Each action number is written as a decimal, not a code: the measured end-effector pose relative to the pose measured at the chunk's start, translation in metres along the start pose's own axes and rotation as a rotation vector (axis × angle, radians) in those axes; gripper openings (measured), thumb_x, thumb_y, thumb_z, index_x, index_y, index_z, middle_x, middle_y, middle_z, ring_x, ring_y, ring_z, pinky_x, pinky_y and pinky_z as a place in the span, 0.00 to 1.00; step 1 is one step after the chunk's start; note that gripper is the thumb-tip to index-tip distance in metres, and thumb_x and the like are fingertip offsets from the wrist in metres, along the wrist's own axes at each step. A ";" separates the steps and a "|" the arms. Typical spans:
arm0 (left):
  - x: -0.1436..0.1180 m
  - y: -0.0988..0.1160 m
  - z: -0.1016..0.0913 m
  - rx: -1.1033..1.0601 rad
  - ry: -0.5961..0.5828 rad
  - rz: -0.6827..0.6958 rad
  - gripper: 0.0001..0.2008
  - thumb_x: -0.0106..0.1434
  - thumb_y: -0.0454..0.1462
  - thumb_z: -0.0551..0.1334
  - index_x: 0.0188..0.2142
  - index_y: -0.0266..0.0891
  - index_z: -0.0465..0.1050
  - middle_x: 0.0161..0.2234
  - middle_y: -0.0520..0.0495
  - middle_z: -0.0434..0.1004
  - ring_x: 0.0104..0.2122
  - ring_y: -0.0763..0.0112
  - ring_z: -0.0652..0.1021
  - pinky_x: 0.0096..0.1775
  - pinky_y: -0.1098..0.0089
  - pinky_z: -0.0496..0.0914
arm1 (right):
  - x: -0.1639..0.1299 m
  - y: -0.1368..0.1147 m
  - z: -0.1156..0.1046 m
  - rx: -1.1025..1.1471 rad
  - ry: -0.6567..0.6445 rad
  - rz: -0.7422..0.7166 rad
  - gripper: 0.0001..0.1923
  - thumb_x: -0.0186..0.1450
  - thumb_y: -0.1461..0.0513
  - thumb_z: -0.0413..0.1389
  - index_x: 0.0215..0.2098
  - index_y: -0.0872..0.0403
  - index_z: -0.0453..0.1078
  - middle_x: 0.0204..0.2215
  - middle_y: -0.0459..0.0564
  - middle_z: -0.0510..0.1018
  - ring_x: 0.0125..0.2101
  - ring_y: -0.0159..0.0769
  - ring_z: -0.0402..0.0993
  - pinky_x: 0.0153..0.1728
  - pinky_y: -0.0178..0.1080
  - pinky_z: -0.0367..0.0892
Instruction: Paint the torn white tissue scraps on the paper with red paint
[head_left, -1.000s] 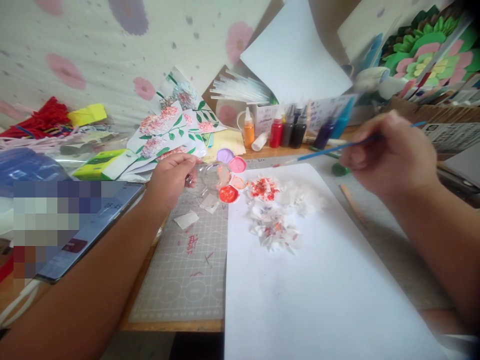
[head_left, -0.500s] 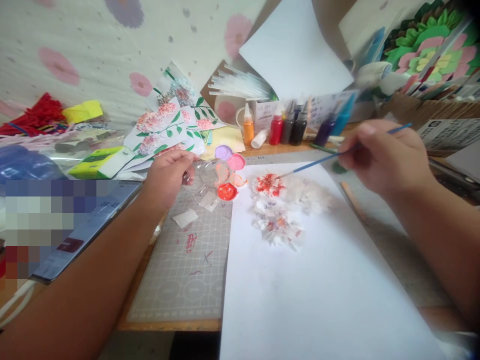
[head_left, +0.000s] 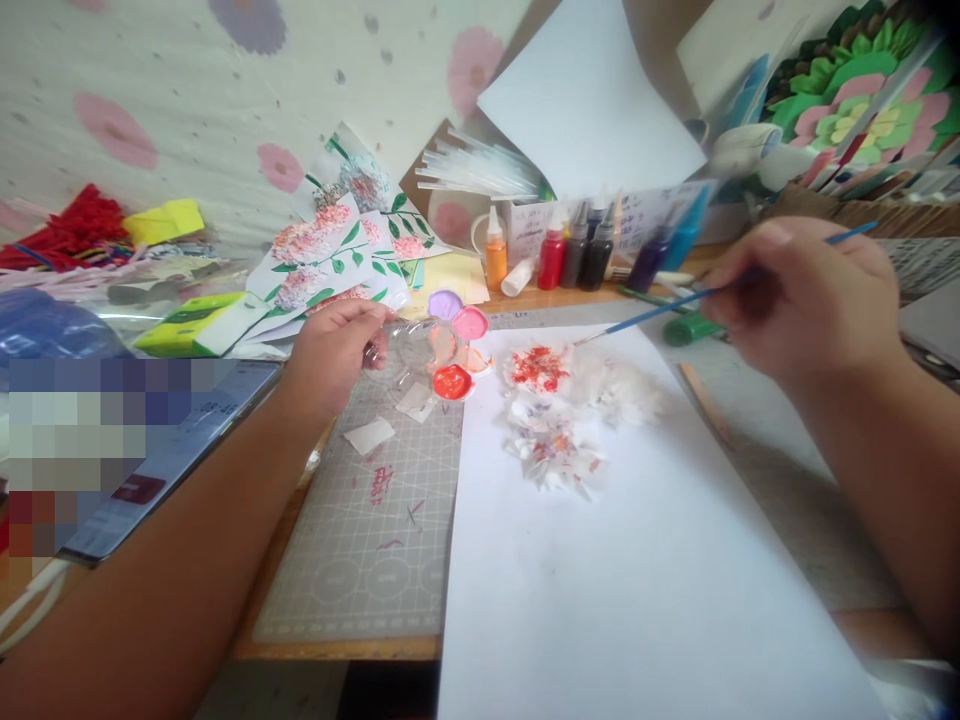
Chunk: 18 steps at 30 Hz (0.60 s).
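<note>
While both arms reach in from 6 o'clock, the white sheet covers the right half of the desk, overlapping the grey cutting mat at its 9 o'clock edge. At the sheet's 12 o'clock end lies a clump of white paper flowers, one dabbed red. Right hand, at 3 o'clock of the flowers, fingers pinched on a blue paintbrush; its tip hovers just above the flowers' upper edge, contact unclear. Left hand, at 9 o'clock of the flowers, fingers closed on the rim of a clear paint palette with red, pink and purple wells. Paint bottles stand in a row at 12 o'clock.
</note>
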<state>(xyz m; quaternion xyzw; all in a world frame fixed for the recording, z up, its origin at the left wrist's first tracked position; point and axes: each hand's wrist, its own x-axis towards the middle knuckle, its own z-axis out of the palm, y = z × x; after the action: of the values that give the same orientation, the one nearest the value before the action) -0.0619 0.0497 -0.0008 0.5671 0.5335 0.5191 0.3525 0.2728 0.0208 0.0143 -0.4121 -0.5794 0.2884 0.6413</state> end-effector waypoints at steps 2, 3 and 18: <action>0.001 0.000 0.000 0.001 0.000 0.000 0.05 0.57 0.31 0.57 0.28 0.34 0.70 0.15 0.55 0.64 0.16 0.79 0.64 0.21 0.73 0.58 | 0.001 -0.002 0.000 0.011 0.046 -0.031 0.16 0.57 0.58 0.55 0.15 0.56 0.65 0.11 0.44 0.60 0.12 0.23 0.58 0.13 0.30 0.47; 0.001 0.000 0.001 0.002 0.001 0.001 0.05 0.57 0.31 0.57 0.28 0.34 0.70 0.15 0.55 0.64 0.16 0.79 0.64 0.21 0.73 0.58 | 0.001 -0.002 0.000 0.014 0.058 -0.038 0.15 0.57 0.59 0.56 0.15 0.56 0.66 0.11 0.44 0.60 0.12 0.23 0.58 0.13 0.30 0.47; 0.000 0.000 -0.001 0.006 0.004 0.020 0.04 0.56 0.31 0.57 0.27 0.34 0.70 0.14 0.55 0.63 0.16 0.79 0.64 0.20 0.73 0.57 | -0.002 0.007 -0.005 -0.084 -0.131 0.001 0.17 0.55 0.52 0.59 0.18 0.57 0.70 0.11 0.46 0.66 0.13 0.25 0.60 0.13 0.30 0.51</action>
<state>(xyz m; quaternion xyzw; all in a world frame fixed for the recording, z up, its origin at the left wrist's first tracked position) -0.0631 0.0499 -0.0004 0.5724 0.5301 0.5223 0.3443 0.2778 0.0220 0.0073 -0.4192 -0.6314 0.2905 0.5842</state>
